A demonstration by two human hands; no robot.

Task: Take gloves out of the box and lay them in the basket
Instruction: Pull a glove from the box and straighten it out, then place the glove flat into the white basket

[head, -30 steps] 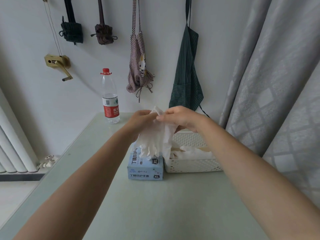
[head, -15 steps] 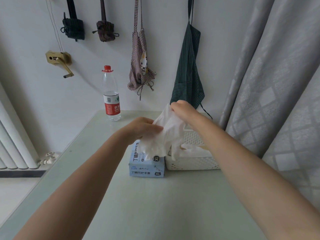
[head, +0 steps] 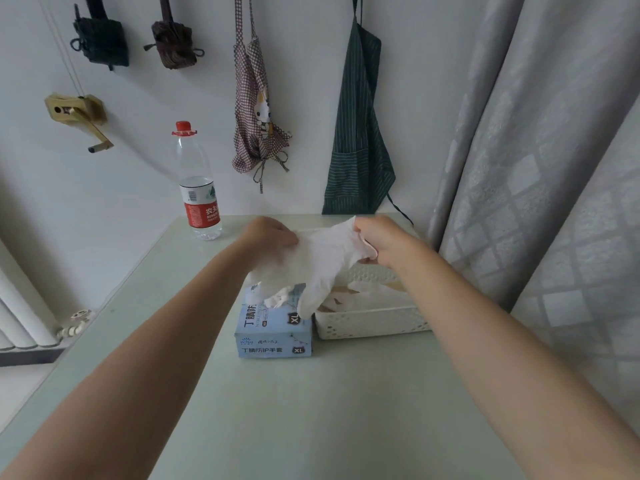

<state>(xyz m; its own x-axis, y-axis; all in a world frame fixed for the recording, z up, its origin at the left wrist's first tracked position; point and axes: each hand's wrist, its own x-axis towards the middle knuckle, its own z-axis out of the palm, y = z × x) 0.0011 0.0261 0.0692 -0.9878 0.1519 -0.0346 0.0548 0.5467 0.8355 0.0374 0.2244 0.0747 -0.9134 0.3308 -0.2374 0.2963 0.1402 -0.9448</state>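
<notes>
Both hands lowered; glove [head: 323,258] stretched sideways, fingers drooping toward box [head: 273,336].

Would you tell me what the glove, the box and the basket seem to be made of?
Glove: thin white rubbery film, matte; it drapes limply between both hands.
Box: printed pale-blue cardboard, judging by its crisp folded edges.
Basket: white moulded plastic, probably; perforated walls with a slight sheen.

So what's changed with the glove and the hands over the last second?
Both hands have drawn apart, stretching the white glove out wide. The right hand carried its end toward the white basket; the left hand holds the other end. The glove box, basket and water bottle stayed put.
</notes>
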